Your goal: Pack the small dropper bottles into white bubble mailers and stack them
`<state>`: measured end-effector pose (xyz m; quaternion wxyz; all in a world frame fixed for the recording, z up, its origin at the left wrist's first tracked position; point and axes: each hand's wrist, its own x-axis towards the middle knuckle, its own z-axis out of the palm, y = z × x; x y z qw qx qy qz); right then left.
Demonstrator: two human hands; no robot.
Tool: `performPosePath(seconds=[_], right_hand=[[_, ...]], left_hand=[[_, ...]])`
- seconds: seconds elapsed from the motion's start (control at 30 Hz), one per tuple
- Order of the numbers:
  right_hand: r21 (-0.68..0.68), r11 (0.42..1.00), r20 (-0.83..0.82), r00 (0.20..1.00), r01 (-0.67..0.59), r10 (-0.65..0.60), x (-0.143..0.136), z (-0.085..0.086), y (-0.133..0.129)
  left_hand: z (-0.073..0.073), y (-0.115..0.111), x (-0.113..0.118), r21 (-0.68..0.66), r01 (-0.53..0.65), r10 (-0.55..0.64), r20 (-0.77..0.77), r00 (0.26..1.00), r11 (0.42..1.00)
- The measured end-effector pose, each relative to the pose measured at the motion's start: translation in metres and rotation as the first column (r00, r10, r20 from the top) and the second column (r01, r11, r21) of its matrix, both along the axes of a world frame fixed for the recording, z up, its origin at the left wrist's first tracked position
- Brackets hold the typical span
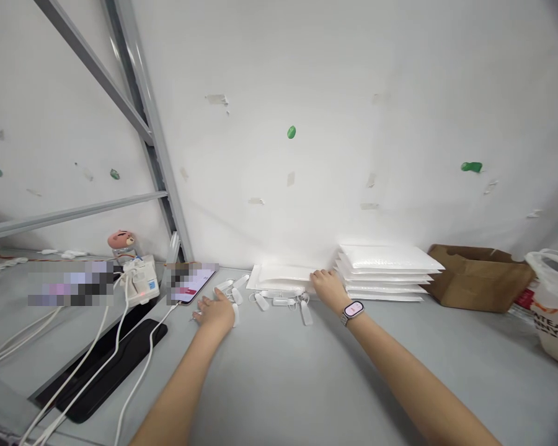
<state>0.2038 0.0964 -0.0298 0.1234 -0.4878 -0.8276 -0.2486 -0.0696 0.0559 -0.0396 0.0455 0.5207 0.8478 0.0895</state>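
My left hand (pixel 217 313) lies palm down over several small white tags with thin loops (pixel 237 294), its fingers spread. Whether it touches any of them is hidden under the palm. At the right end of a flat white padded envelope (pixel 279 272), my right hand (pixel 326 286), with a watch on the wrist, has its fingers curled on the edge. More white tags (pixel 283 301) lie in a loose row just in front of that envelope. A stack of white padded envelopes (pixel 390 272) rises directly right of my right hand.
Right of the stack stand a brown paper bag (pixel 478 282) and a white plastic bag (pixel 555 310). On the left are a phone (pixel 195 286) on a cable, a white power strip (pixel 140 282), a black slab (pixel 111 371), white cables and a metal post (pixel 153 136).
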Motion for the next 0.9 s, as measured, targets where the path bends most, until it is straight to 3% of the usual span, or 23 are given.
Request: performPosePath(seconds=[0.1, 0.2, 0.27, 0.3, 0.37, 0.4, 0.47, 0.5, 0.53, 0.57, 0.63, 0.67, 0.73, 0.77, 0.83, 0.9], right_hand=[[0.048, 0.998, -0.044, 0.998, -0.034, 0.037, 0.001, 0.005, -0.002], [0.124, 0.989, -0.096, 0.991, -0.076, 0.089, 0.002, 0.016, -0.014], [0.197, 0.974, -0.219, 0.963, -0.113, 0.156, 0.001, 0.026, -0.029], [0.24, 0.962, -0.341, 0.916, -0.131, 0.21, 0.0, 0.031, -0.038], [0.269, 0.955, -0.64, 0.718, -0.124, 0.273, -0.001, 0.04, -0.058], [0.21, 0.973, -0.772, 0.594, -0.1, 0.228, -0.002, 0.043, -0.069], [-0.031, 0.989, -0.927, 0.373, -0.143, 0.025, 0.0, 0.044, -0.09], [-0.154, 0.961, -0.954, 0.289, -0.23, -0.084, 0.001, 0.042, -0.1], [-0.263, 0.906, -0.954, 0.232, -0.333, -0.192, 0.003, 0.038, -0.108], [-0.349, 0.831, -0.936, 0.202, -0.433, -0.288, 0.004, 0.033, -0.115], [-0.46, 0.67, -0.88, 0.197, -0.583, -0.433, 0.006, 0.021, -0.126], [-0.49, 0.604, -0.853, 0.205, -0.629, -0.479, 0.006, 0.015, -0.13], [-0.509, 0.525, -0.823, 0.207, -0.682, -0.529, 0.005, 0.007, -0.133], [-0.499, 0.524, -0.822, 0.187, -0.69, -0.537, 0.005, 0.005, -0.133], [-0.456, 0.585, -0.838, 0.102, -0.671, -0.536, 0.006, 0.004, -0.132], [-0.405, 0.668, -0.857, 0.005, -0.624, -0.515, 0.01, 0.005, -0.13]], left_hand=[[-0.001, -0.002, 0.01, -0.041, 0.01, -0.009, 0.028, 1.0, 0.999], [-0.002, -0.006, 0.02, -0.027, 0.123, -0.122, 0.058, 0.991, 0.992], [-0.002, -0.01, 0.026, -0.003, 0.196, -0.195, 0.079, 0.978, 0.981], [-0.001, -0.012, 0.028, 0.011, 0.222, -0.222, 0.087, 0.971, 0.975], [0.004, -0.018, 0.031, 0.036, 0.257, -0.259, 0.084, 0.962, 0.966], [0.008, -0.021, 0.033, 0.07, 0.273, -0.278, 0.091, 0.956, 0.96], [0.019, -0.028, 0.038, 0.174, 0.312, -0.335, 0.123, 0.934, 0.934], [0.026, -0.033, 0.041, 0.361, 0.305, -0.408, 0.255, 0.876, 0.881], [0.033, -0.037, 0.044, 0.503, 0.265, -0.499, 0.416, 0.76, 0.823], [0.038, -0.041, 0.048, 0.575, 0.212, -0.576, 0.577, 0.578, 0.79], [0.045, -0.048, 0.057, 0.54, 0.208, -0.576, 0.792, 0.203, 0.816], [0.047, -0.052, 0.062, 0.503, 0.244, -0.54, 0.834, 0.113, 0.829], [0.044, -0.058, 0.07, 0.428, 0.297, -0.47, 0.878, 0.084, 0.853], [0.041, -0.061, 0.075, 0.396, 0.336, -0.447, 0.89, 0.089, 0.854], [0.034, -0.068, 0.083, 0.348, 0.468, -0.419, 0.906, 0.054, 0.812], [0.03, -0.073, 0.089, 0.336, 0.627, -0.414, 0.91, -0.025, 0.703]])
